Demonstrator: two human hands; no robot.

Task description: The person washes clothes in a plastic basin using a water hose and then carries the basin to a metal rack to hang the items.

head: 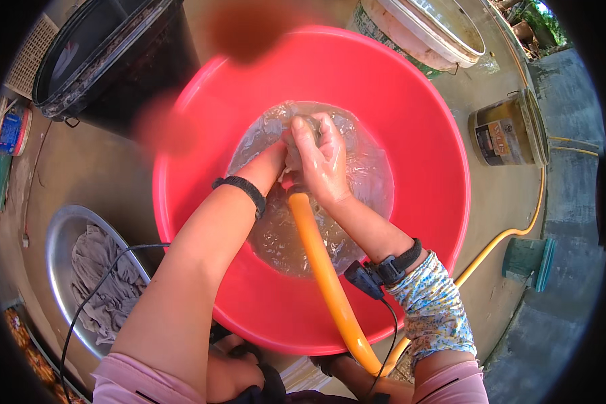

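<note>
Both my hands meet over the murky water in a large red plastic basin. My right hand is closed on a wet, greyish cloth. My left hand is against the same cloth from the other side; its fingers are mostly hidden behind it, so its grip cannot be made out. A yellow hose runs over the basin's near rim, and its end lies just below my hands. Black straps sit around both my forearms.
At left stand a large black tub and a metal basin holding grey cloth. A white bucket, a labelled bucket and a green pail stand at right. The hose continues across the wet floor.
</note>
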